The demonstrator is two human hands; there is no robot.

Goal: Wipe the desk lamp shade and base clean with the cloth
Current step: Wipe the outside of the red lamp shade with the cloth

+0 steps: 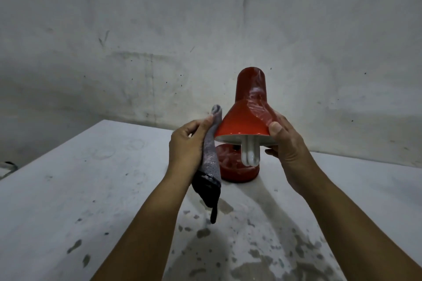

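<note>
Lamp base (237, 166) half behind shade (244, 118)

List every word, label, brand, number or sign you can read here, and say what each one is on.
None: no readable text shows in this view.
Red lamp shade: streaks only, no label or brand.
Red lamp base: smears, no lettering.
Bulb: plain white, no visible markings.
Grey cloth held by the left hand: no tag visible.
Table and wall: stains and scuffs, no signs.
</note>
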